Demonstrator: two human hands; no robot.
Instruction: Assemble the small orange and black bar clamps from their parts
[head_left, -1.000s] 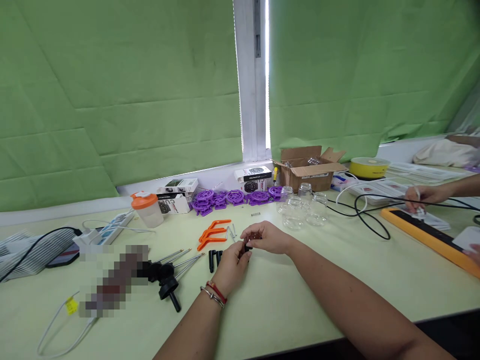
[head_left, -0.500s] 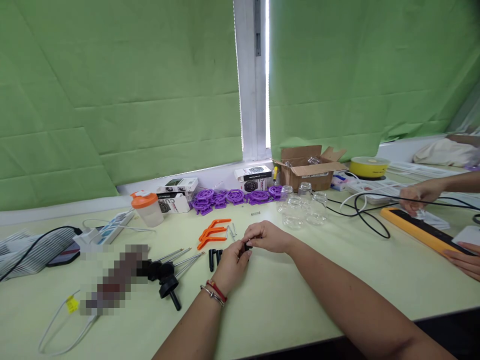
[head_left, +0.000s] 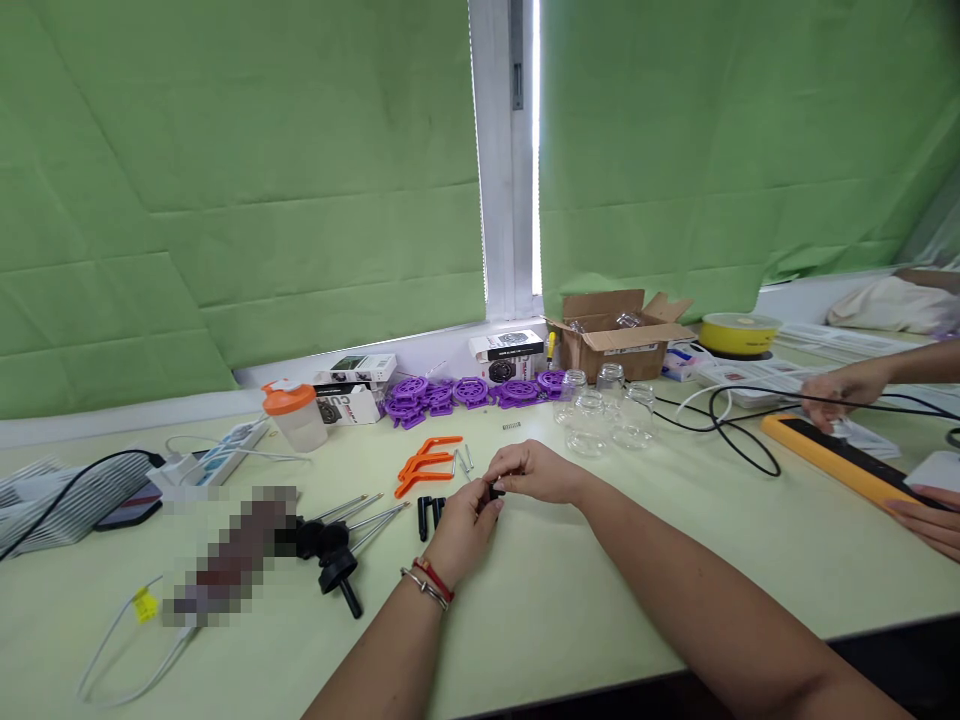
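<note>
My left hand (head_left: 466,520) and my right hand (head_left: 534,472) meet over the table, both closed on one small black part (head_left: 495,490). Fingers cover most of it, so its kind does not show. Just left of my left hand lie black cylindrical pieces (head_left: 424,519), partly hidden by that hand. Beyond them are orange angled plastic pieces (head_left: 427,466) and several thin metal pins (head_left: 463,460). A small coil spring (head_left: 511,426) rests farther back. To the left, black round parts with metal shafts (head_left: 337,570) lie in a group.
Purple wheel-like plastic parts (head_left: 471,392) line the back, beside glass jars (head_left: 590,425) and an open cardboard box (head_left: 619,340). An orange-lidded cup (head_left: 292,415) stands at back left. At right, another person's hands (head_left: 832,395) work by an orange-and-black bar (head_left: 840,460). Black cables (head_left: 727,430) cross there.
My hands keep almost the same place and grip on the black part. The other person's upper hand has shifted very slightly.
</note>
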